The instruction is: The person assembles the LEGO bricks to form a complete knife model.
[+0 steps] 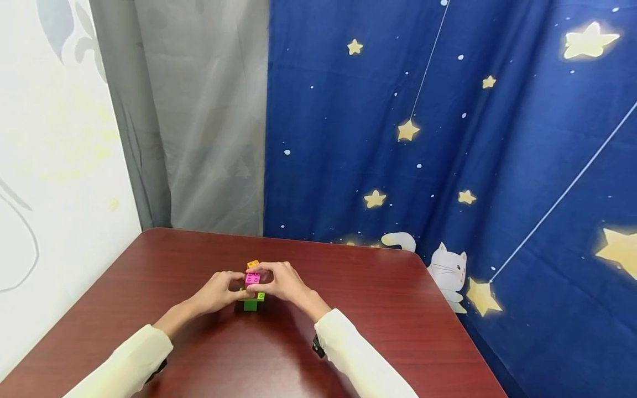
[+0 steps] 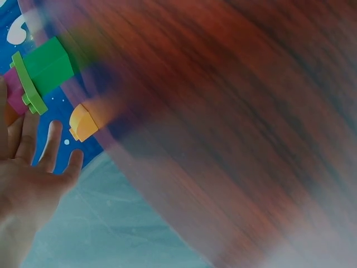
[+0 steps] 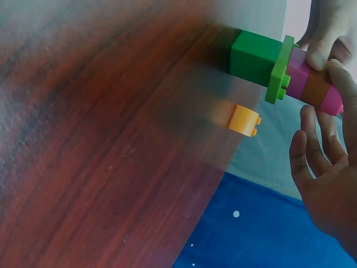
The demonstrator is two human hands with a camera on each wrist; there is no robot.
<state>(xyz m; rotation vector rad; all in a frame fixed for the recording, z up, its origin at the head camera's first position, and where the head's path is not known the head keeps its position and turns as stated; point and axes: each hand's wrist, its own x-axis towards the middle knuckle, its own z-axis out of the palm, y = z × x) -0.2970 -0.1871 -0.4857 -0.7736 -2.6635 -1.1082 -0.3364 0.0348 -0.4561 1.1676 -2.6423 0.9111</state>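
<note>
A small tower of toy building bricks stands on the table between both hands. Its base is a large green brick (image 3: 255,58), topped by a lime plate (image 3: 277,78). Above that come a purple-pink brick (image 3: 298,72), a brown brick (image 3: 317,89) and, uppermost, a bright pink brick (image 1: 252,278). From the left, my left hand (image 1: 219,291) grips the upper tower between thumb and fingers. My right hand (image 1: 285,281) pinches the pink brick at the top from the right, its other fingers spread in the right wrist view. Fingers partly cover the upper bricks.
A small orange-yellow brick (image 3: 244,120) with a rounded end sits on the table just behind the tower. The dark red wooden table (image 1: 378,309) reaches back to a grey curtain (image 1: 209,121) and a blue star-patterned curtain (image 1: 338,138).
</note>
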